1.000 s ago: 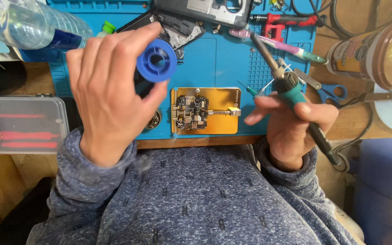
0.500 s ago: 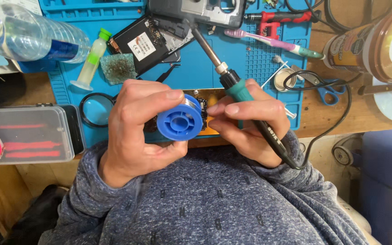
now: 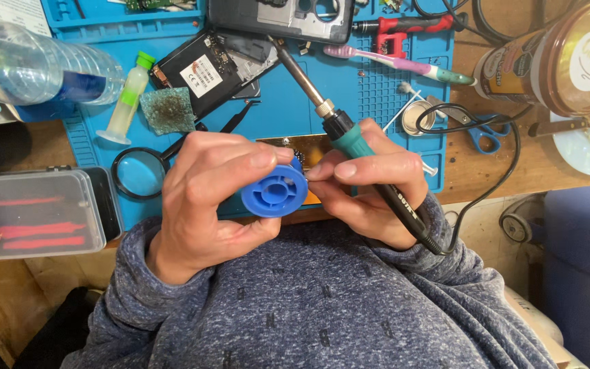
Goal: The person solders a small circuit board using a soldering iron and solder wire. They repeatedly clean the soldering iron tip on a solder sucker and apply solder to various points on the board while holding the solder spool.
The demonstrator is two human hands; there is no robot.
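Fingers of the left hand [image 3: 206,198] wrap the blue spool [image 3: 274,191]; the right hand [image 3: 370,191] grips the iron [image 3: 339,130], fingertips pinching at the spool. No soldering is under way yet.

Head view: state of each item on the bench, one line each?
left hand: gripping blue solder spool
right hand: holding soldering iron, fingertips at spool
plastic bottle: lying on its side
phone: back cover off
scissors: closed
clear case: lid shut

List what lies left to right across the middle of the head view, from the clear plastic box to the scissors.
Clear plastic box → magnifying glass → left hand → blue spool → right hand holding soldering iron → blue-handled scissors.
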